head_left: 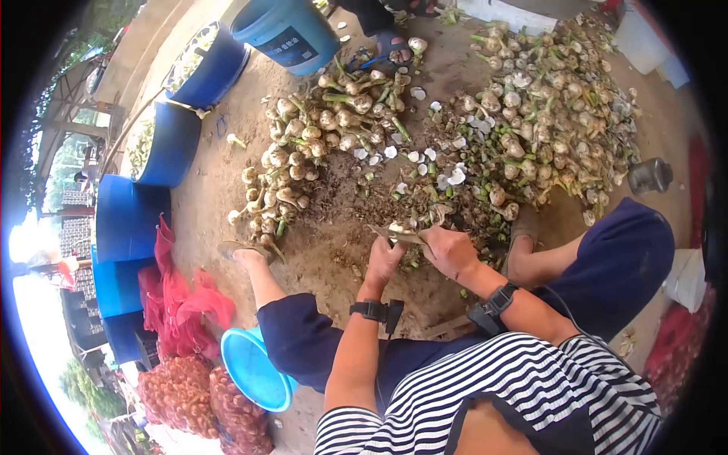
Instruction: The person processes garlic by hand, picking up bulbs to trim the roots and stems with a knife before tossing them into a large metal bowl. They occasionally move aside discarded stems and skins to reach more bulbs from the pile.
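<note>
My left hand is closed around a whitish garlic bulb, held low over the dirt in front of me. Beside it my right hand is closed on a knife, whose flat brownish blade lies against the bulb and points left; the handle is hidden in my fingers. Past my hands a heap of garlic bulbs with cut stems lies to the left. A larger pile of garlic spreads to the right. Trimmings and white root discs litter the soil between them.
Blue tubs line the left side, some with garlic in them. A blue bucket stands at the back near another person's foot. A light-blue basin, red netting and filled red mesh sacks are near my left knee.
</note>
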A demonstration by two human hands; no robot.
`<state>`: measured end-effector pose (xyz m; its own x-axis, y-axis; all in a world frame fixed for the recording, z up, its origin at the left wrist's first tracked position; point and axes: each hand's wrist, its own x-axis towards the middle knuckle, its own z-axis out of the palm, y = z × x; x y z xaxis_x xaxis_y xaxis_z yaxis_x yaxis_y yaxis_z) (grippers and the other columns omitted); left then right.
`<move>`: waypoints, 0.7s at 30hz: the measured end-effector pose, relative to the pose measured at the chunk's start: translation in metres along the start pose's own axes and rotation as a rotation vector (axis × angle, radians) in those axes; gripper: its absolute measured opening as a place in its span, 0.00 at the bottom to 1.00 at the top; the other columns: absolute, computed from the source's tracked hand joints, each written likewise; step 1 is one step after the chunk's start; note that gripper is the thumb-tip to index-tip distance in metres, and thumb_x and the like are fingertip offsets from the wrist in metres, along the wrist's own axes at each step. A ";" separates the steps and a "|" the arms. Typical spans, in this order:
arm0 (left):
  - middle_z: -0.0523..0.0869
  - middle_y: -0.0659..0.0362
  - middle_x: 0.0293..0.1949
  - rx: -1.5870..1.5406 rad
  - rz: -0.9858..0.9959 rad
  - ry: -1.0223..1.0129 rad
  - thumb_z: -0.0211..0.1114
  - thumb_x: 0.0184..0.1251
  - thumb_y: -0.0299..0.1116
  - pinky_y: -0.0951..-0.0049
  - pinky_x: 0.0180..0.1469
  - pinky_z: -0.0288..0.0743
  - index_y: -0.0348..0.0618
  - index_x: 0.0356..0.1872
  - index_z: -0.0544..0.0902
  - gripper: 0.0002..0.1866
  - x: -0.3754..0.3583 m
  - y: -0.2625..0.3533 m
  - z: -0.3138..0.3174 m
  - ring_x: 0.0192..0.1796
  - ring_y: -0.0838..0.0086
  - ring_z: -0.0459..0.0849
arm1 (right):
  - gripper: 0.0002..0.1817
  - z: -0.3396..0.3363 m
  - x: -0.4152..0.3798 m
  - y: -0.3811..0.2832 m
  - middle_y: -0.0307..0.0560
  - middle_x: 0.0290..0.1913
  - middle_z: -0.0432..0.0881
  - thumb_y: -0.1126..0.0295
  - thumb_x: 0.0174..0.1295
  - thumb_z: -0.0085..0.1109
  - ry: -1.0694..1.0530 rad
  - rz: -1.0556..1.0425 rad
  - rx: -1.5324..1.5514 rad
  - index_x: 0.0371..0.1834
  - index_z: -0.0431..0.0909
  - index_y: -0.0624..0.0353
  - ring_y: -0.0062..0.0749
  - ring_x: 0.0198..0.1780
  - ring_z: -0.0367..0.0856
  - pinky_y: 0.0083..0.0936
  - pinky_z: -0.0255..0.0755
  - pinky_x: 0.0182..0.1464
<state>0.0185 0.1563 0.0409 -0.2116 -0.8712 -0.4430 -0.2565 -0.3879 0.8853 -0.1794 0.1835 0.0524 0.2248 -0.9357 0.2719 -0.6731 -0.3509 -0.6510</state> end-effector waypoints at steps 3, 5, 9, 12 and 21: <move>0.84 0.62 0.38 0.031 0.038 0.058 0.68 0.62 0.43 0.74 0.41 0.73 0.34 0.47 0.80 0.21 -0.017 0.013 0.013 0.37 0.78 0.76 | 0.10 -0.004 -0.006 0.000 0.43 0.29 0.76 0.70 0.57 0.62 0.039 -0.080 -0.045 0.42 0.78 0.54 0.40 0.28 0.82 0.33 0.78 0.31; 0.84 0.62 0.39 -0.043 0.042 0.109 0.69 0.60 0.42 0.75 0.43 0.74 0.34 0.47 0.80 0.22 -0.031 0.024 0.024 0.38 0.78 0.77 | 0.09 -0.005 -0.009 0.004 0.44 0.30 0.78 0.70 0.58 0.61 0.046 -0.083 -0.044 0.42 0.78 0.54 0.43 0.28 0.82 0.34 0.78 0.32; 0.84 0.62 0.40 -0.239 0.328 -0.009 0.73 0.57 0.44 0.77 0.48 0.75 0.34 0.50 0.80 0.26 -0.066 0.070 0.051 0.41 0.79 0.79 | 0.07 0.015 -0.033 0.070 0.53 0.30 0.82 0.69 0.63 0.55 -0.214 0.391 -0.163 0.41 0.77 0.58 0.54 0.31 0.81 0.44 0.77 0.37; 0.84 0.58 0.47 -0.092 0.403 -0.034 0.80 0.45 0.46 0.67 0.59 0.72 0.38 0.57 0.79 0.37 -0.064 0.065 0.034 0.54 0.69 0.80 | 0.09 0.003 -0.035 0.080 0.58 0.30 0.82 0.66 0.66 0.55 -0.275 0.521 -0.024 0.41 0.76 0.61 0.56 0.31 0.81 0.48 0.74 0.37; 0.81 0.62 0.41 -0.501 0.093 0.299 0.70 0.64 0.34 0.72 0.46 0.76 0.40 0.60 0.71 0.26 -0.065 0.017 0.012 0.42 0.74 0.80 | 0.08 -0.041 0.015 -0.020 0.55 0.30 0.81 0.70 0.61 0.60 0.137 0.103 0.164 0.41 0.77 0.61 0.52 0.32 0.82 0.41 0.76 0.34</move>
<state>0.0171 0.2100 0.0834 0.0817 -0.9270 -0.3660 0.2425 -0.3377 0.9095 -0.1918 0.1774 0.0986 0.0556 -0.9571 0.2844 -0.5614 -0.2655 -0.7838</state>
